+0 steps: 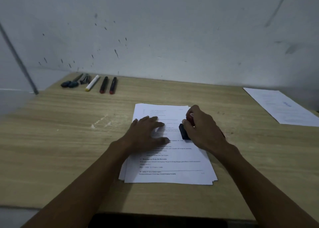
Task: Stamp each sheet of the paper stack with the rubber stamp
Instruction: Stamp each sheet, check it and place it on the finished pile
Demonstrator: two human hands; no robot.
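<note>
A stack of printed white sheets (172,165) lies in the middle of the wooden desk (60,132). My left hand (146,134) lies flat on the left half of the top sheet, fingers spread. My right hand (202,129) grips the rubber stamp (184,132) by its red handle. The stamp's dark block is down on the right side of the top sheet. Much of the stamp is hidden under my fingers.
A single printed sheet (281,107) lies apart at the desk's right edge. Several pens and markers (96,83) sit in a row at the back left, close to the wall. A dark object (155,221) shows at the desk's near edge.
</note>
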